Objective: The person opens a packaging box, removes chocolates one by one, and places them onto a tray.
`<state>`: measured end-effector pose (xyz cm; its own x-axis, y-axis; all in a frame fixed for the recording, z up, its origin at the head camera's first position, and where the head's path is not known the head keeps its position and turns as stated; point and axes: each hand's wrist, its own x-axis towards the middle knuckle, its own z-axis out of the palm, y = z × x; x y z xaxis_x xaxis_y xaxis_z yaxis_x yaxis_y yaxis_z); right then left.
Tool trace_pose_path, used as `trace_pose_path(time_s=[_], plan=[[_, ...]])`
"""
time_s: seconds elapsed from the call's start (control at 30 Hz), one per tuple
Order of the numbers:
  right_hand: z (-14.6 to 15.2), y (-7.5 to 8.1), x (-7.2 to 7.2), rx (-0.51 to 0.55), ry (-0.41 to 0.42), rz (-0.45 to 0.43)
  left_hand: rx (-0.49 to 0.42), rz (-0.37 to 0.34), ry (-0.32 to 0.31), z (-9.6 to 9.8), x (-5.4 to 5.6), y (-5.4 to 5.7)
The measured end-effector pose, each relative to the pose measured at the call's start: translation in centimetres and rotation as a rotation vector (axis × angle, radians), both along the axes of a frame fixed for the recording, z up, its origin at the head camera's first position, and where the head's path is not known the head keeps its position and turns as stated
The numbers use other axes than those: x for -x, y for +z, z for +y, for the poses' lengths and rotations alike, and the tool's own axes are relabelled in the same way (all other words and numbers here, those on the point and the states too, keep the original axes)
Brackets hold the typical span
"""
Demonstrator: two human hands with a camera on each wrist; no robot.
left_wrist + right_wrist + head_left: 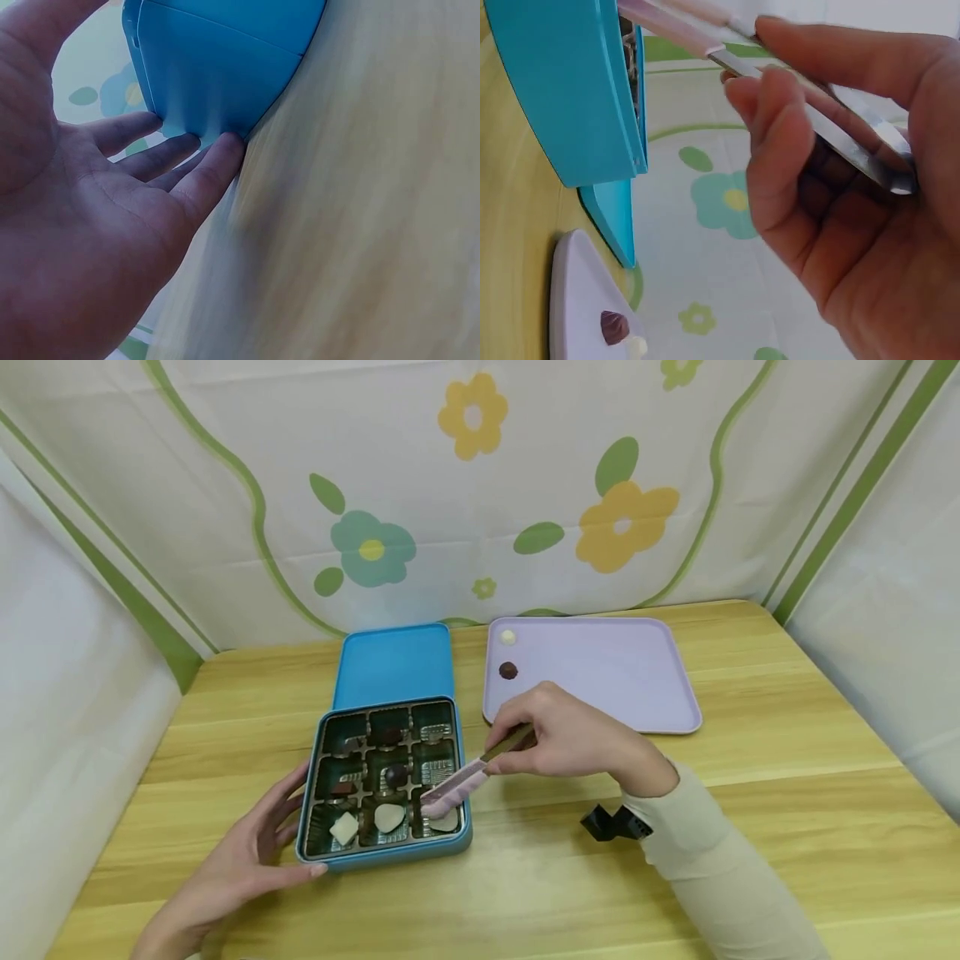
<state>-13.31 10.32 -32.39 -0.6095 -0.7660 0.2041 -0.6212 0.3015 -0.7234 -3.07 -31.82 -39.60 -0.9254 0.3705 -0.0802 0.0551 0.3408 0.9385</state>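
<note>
My right hand (566,739) grips a pair of tongs (454,787) with pink tips and metal arms. The tips reach into the front right compartment of a blue tin (375,862), over a white chocolate (446,822); whether they touch it I cannot tell. Also in the front row sit a square white chocolate (344,828) and a rounded white one (389,817). Dark chocolates, among them a round one (395,776), lie farther back in the divided insert. At the tin's left side my left hand (238,862) rests its outstretched fingertips against the wall, seen closely in the left wrist view.
Behind the tin lies its blue lid (396,664), open on the wooden table (540,877). A lilac tray (600,672) at the back right bears a white chocolate (507,637) and a dark one (508,671). A flowered cloth (480,493) hangs behind.
</note>
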Motion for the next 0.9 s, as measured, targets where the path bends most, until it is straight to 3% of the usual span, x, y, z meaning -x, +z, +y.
trace_pose_path(time_s=[0.27,0.47,0.57,0.7,0.9], plan=[[-2.2,0.8,-0.9,-0.119,0.069,0.075,-0.028,0.012,-0.011,-0.2,0.0,-0.2],[-1.0,0.1,-0.3,-0.028,0.044,0.063,-0.020,0.000,0.000,-0.1,-0.2,-0.3],[0.0,-0.3,0.2,0.031,0.003,0.011,-0.008,-0.008,0.003,0.0,-0.2,-0.2],[1.1,-0.8,0.7,0.080,-0.046,-0.127,0.000,-0.017,0.002,0.0,-0.1,0.0],[1.8,-1.5,1.3,0.096,-0.079,-0.283,0.002,-0.030,0.003,0.0,0.0,0.1]])
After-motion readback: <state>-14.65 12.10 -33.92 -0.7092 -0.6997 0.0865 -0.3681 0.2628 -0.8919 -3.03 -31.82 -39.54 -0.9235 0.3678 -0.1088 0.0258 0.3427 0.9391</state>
